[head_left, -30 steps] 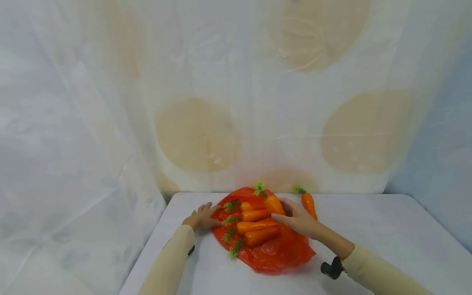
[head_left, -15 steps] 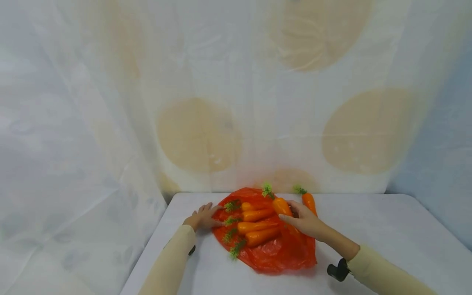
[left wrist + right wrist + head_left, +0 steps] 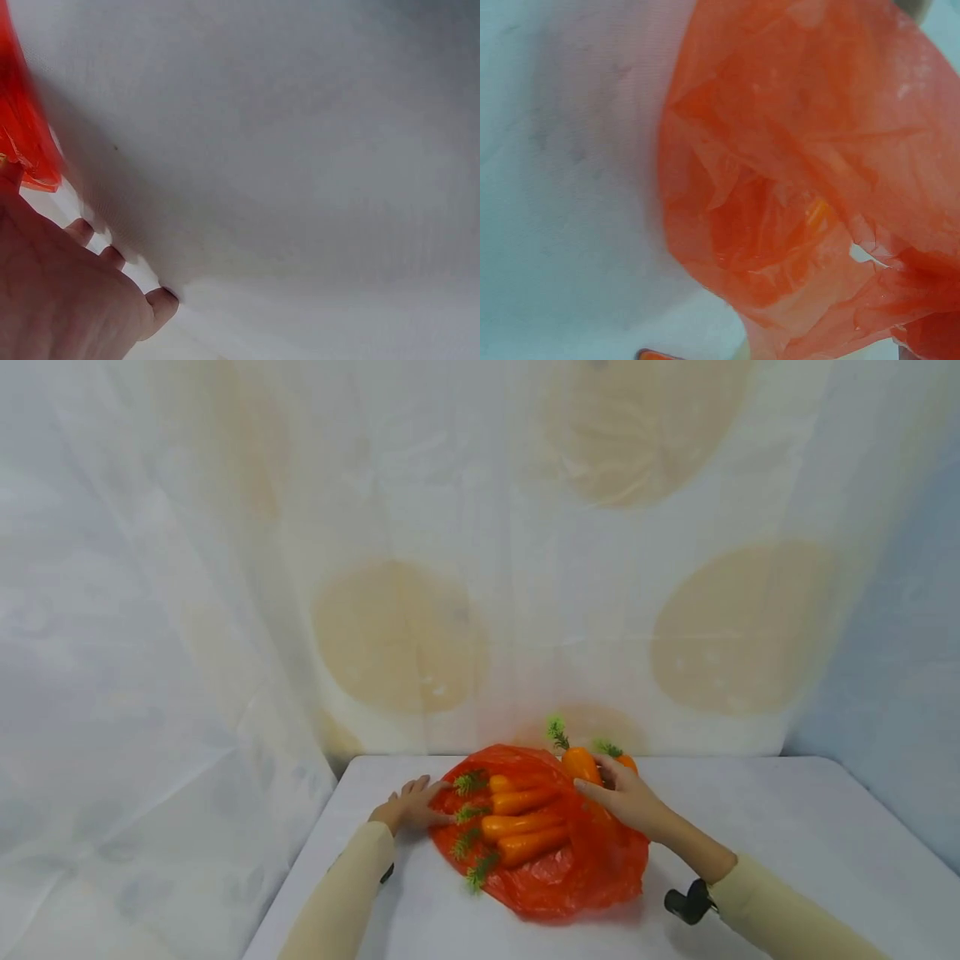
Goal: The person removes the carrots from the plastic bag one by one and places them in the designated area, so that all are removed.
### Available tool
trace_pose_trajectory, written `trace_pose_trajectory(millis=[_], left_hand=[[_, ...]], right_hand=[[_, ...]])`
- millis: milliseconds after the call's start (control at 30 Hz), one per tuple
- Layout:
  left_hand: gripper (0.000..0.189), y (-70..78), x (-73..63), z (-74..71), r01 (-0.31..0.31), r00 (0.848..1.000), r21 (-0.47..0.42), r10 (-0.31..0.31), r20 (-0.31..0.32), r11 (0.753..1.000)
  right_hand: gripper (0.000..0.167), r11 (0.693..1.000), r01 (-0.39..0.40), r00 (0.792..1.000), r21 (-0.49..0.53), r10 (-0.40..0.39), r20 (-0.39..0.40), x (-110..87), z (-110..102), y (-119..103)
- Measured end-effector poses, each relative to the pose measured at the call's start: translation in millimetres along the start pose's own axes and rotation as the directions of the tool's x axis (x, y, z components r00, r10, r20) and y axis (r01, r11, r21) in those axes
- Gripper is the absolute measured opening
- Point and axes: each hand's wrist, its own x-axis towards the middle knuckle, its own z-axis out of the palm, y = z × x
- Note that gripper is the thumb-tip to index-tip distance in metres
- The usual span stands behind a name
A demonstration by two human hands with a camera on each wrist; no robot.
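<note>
In the head view a red plastic bag lies spread on the table, with several orange carrots with green tops, such as one carrot, side by side on it. My left hand rests at the bag's left edge, its fingers spread; the left wrist view shows a fingertip against the red film. My right hand grips an upright-leaning carrot with its leafy top up. Red film rises around that carrot's lower end. In the right wrist view the bag hides most of the right hand.
Another carrot lies behind the right hand, partly hidden by it. The white table ends at a pale curtain with tan circles. A white curtain hangs along the left side.
My right hand has moved to the right and a little back with the carrot, and the bag's right side has risen along with it. My left hand has stayed in place.
</note>
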Motion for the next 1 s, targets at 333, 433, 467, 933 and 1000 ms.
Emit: trace_pose_trajectory(millis=[333,433,467,933,1000], left_hand=[[0.080,6.5,-3.6,-1.1,0.011,1.000,-0.016,-0.011,0.001,1.000],[0.080,10.0,-11.9,-3.9,0.006,1.000,-0.007,-0.006,0.009,1.000],[0.079,10.6,-14.1,-5.0,0.007,1.000,-0.003,-0.007,0.008,1.000],[0.076,9.8,-18.5,-10.1,0.027,1.000,0.018,-0.027,-0.006,0.999],[0.075,9.9,-18.9,-8.0,0.031,1.000,0.018,-0.031,-0.003,0.999]], right_hand=[[0.063,0.999,0.021,0.998,0.027,-0.020,-0.061,2.4,-14,0],[0.062,0.999,0.011,0.997,0.038,-0.008,-0.074,0.7,-15,2],[0.062,0.999,0.009,0.997,0.040,-0.006,-0.077,0.7,-15,2],[0.066,1.000,0.003,0.993,0.007,-0.003,-0.120,3.6,-28,13],[0.067,1.000,-0.014,0.990,-0.003,0.014,-0.140,2.8,-31,19]])
